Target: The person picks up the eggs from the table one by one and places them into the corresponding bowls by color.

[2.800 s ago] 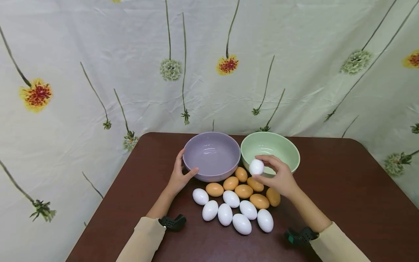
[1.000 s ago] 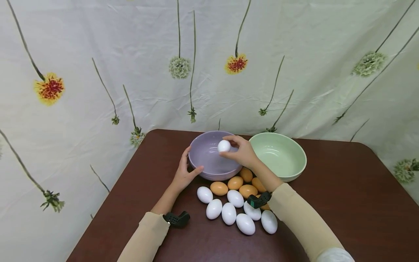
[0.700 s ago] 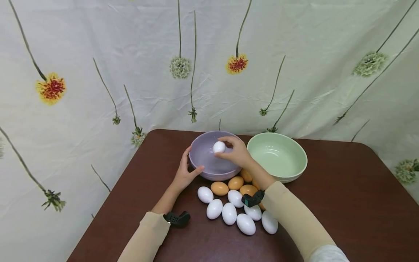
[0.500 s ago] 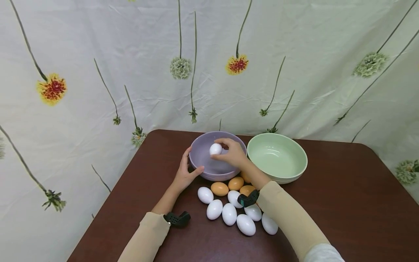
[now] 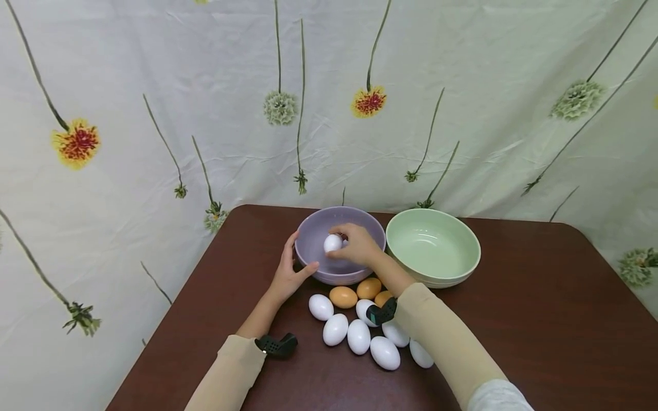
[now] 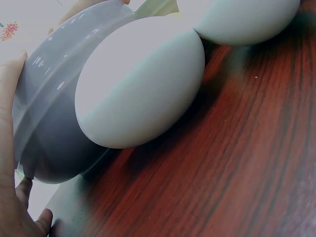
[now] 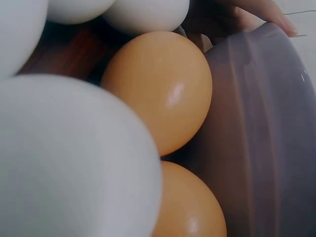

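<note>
In the head view my right hand (image 5: 357,245) pinches a white egg (image 5: 333,243) between thumb and fingers, inside the purple bowl (image 5: 340,278). My left hand (image 5: 288,277) grips the same bowl at its left side, thumb at the near rim. Several white eggs (image 5: 335,330) and orange eggs (image 5: 343,297) lie on the table in front of the bowl; my right forearm covers part of the group. The left wrist view shows my left hand (image 6: 12,148) against the bowl (image 6: 54,128), beside a white egg (image 6: 143,84). The right wrist view shows orange eggs (image 7: 163,89) close to the bowl (image 7: 261,123).
A green bowl (image 5: 434,245) stands at the purple bowl's right. Both bowls are near the far edge of the dark wooden table (image 5: 545,297). Behind them hangs a pale cloth (image 5: 216,68) with printed flowers.
My right hand has carried the white egg left from in front of the green bowl into the purple bowl, where it is now lower. My left hand keeps its grip on the bowl.
</note>
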A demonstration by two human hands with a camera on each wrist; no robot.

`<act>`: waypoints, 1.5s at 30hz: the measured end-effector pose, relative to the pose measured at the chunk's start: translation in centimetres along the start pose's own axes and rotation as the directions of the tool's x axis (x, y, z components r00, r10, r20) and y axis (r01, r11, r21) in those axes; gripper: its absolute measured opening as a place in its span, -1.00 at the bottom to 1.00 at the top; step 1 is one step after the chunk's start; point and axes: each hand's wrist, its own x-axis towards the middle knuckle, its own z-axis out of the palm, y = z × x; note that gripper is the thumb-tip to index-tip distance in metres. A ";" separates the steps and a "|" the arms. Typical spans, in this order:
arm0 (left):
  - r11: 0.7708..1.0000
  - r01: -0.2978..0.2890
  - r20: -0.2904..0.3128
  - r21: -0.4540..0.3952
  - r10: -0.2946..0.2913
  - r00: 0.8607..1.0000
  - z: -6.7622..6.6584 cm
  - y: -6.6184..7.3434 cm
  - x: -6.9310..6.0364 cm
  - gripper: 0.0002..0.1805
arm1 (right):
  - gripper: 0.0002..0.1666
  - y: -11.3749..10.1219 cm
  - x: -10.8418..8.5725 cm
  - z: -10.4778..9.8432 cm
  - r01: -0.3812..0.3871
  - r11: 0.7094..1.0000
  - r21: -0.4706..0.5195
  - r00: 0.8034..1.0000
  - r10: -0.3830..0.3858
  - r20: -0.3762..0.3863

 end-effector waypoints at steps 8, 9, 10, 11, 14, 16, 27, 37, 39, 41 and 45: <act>1.000 -0.002 0.001 -0.005 0.002 1.000 0.1 1.5 -0.4 -0.02 | -0.39 0.2 0.3 0.3 0.034 0.997 -0.067 0.995 -0.027 0.099; 1.000 -0.005 0.000 -0.006 0.005 1.000 0.1 1.5 -0.4 -0.02 | -0.39 0.2 0.3 0.3 0.030 0.997 -0.069 0.994 -0.022 0.111; 1.000 -0.006 0.000 -0.006 0.006 1.000 0.1 1.4 -0.4 -0.02 | -0.40 0.2 0.3 0.4 0.027 0.997 -0.075 0.992 -0.017 0.122; 1.000 -0.006 0.000 -0.006 0.006 1.000 0.1 1.4 -0.4 -0.02 | -0.40 0.2 0.3 0.4 0.025 0.996 -0.085 0.991 -0.013 0.133; 1.000 -0.011 -0.006 -0.003 0.011 1.000 0.1 1.4 -0.3 -0.02 | -0.41 0.2 0.4 0.6 0.020 0.993 -0.117 0.987 -0.001 0.158; 1.000 -0.013 -0.008 -0.003 0.013 1.000 0.1 1.4 -0.3 -0.03 | -0.42 0.1 0.4 0.7 0.023 0.990 -0.139 0.985 0.001 0.172; 1.000 -0.021 -0.001 -0.019 0.021 1.000 0.1 1.3 -0.3 -0.02 | -0.43 -0.5 0.4 0.7 0.011 0.972 -0.236 0.974 0.043 0.224; 1.000 -0.017 0.001 -0.012 0.017 1.000 0.1 1.4 -0.4 -0.02 | -0.35 -0.3 0.2 0.6 0.002 0.989 -0.151 0.982 0.026 0.186; 1.000 -0.014 0.000 -0.012 0.014 1.000 0.1 1.4 -0.4 -0.02 | -0.33 -0.4 0.0 0.5 0.004 0.994 -0.111 0.988 0.013 0.151; 1.000 -0.012 -0.002 -0.012 0.012 1.000 0.1 1.4 -0.4 -0.03 | -0.32 -0.5 -0.2 0.4 0.008 0.998 -0.063 0.995 -0.001 0.102; 1.000 -0.009 -0.001 -0.015 0.009 1.000 0.1 1.6 -0.3 -0.03 | -0.33 -0.4 -0.8 0.0 0.023 0.997 0.074 1.000 -0.024 0.008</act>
